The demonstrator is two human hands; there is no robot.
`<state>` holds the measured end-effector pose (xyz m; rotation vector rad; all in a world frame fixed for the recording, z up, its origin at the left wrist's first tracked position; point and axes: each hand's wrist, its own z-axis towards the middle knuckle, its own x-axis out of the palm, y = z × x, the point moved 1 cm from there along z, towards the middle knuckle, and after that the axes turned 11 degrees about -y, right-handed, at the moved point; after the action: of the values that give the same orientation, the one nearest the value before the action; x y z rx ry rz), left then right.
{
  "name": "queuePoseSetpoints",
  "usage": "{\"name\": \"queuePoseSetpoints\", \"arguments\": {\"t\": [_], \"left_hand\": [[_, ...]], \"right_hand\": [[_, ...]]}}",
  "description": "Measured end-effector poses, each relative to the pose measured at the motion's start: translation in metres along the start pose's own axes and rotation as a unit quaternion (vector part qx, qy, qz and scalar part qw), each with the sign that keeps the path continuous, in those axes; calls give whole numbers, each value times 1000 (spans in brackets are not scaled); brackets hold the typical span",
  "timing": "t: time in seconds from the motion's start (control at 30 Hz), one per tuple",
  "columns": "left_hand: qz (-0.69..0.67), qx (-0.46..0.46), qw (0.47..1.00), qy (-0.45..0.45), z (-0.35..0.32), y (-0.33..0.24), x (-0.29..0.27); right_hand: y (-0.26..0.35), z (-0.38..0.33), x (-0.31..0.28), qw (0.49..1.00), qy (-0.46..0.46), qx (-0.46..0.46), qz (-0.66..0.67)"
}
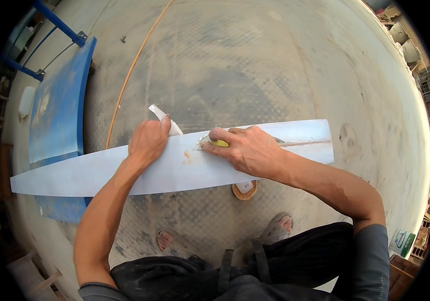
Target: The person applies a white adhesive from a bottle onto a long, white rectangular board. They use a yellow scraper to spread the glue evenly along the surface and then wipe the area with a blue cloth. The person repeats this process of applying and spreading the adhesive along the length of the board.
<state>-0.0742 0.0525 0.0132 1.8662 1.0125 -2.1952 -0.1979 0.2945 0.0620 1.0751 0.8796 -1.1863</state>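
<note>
Long pale grey-blue tapered panel (124,173), blade-shaped, lies across the person's front above a dusty checker-plate metal floor (255,65), its pointed end to the left and its squared end to the right. Left hand (147,142) is curled over the panel's far edge, fingers closed around a white flat scraper-like strip (162,116) that sticks up past the thumb — likely also pinning the panel against sliding. Right hand (245,148) is pressed flat-ish on the top face, fingertips bunched on a small yellow pad or sponge (219,143), bearing down beside a whitish smear and an orange-brown patch (188,157) on the surface. A round tan tin with white contents (244,189) sits on the floor just under the near edge, within reach. Bare sandalled feet (275,228) sit below the panel. A blue curved panel (57,115) lies to the left, partly under the grey one; a thin orange hose or cord (129,75) runs across the floor behind — neither blocks the hands.
</note>
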Motion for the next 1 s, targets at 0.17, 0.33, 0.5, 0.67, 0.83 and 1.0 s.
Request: {"name": "queuePoseSetpoints", "arguments": {"t": [0.17,0.33,0.5,0.67,0.83,1.0], "left_hand": [[-19,-18,1000,-13,-4,3,-3],[4,-8,1000,-8,-2,3,1],[-17,-4,1000,-18,-5,9,2],[-7,-1,1000,-16,-2,2,0],[-11,-9,1000,-14,-5,2,-3],[-24,4,1000,-14,-1,-2,-1]], "right_hand": [[-10,-10,-8,1000,12,-1,-6],[2,4,5,1000,-2,9,-3],[-5,-7,-5,1000,21,9,4],[8,13,10,1000,5,-7,18],[-4,-5,-11,999,38,6,10],[8,12,4,1000,13,-13,19]]}}
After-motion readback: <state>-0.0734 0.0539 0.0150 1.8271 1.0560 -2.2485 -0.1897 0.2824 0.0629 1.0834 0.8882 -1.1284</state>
